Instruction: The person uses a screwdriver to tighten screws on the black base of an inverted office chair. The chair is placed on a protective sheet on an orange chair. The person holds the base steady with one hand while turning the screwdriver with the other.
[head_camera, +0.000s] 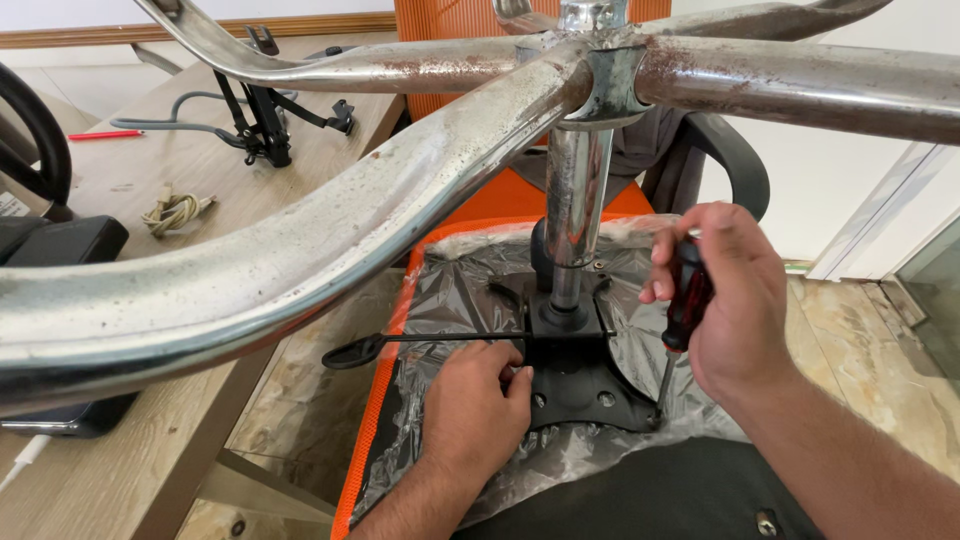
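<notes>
My right hand (735, 300) fingers wrapped round screwdriver (686, 300), tip below them | left hand (475, 400) fingertips curled onto black mounting plate (580, 385).

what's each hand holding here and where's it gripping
The right hand holds a screwdriver by its dark red handle, shaft pointing down. The left hand holds nothing; it rests against the black mounting plate.

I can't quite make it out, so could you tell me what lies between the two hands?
In the head view, the black mounting plate lies between the left hand and the right hand, which holds a screwdriver.
</notes>
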